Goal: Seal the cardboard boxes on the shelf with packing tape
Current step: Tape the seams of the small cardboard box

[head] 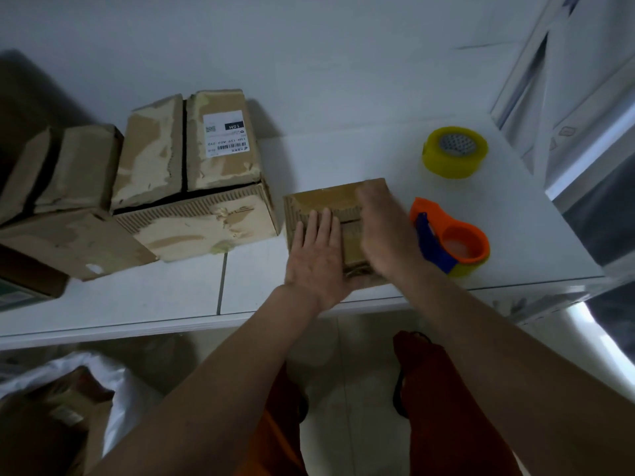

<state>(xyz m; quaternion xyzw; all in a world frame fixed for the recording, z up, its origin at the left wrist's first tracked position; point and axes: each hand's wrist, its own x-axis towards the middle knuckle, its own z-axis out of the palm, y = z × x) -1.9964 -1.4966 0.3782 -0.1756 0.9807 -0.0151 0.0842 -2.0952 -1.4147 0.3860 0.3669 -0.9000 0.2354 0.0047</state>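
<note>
White shelf (137, 297), small box (323, 201) under flat left hand (318, 255), right hand (381, 231) grip blurred, unclear

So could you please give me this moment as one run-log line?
left hand flat on small box | right hand over it, grip unclear | tape dispenser idle

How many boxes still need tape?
None looks finished. The left hand lies flat on the small box; the right hand is on it too, blurred. The big box and the box beside it still gape. The tape dispenser and spare roll sit untouched.
</note>
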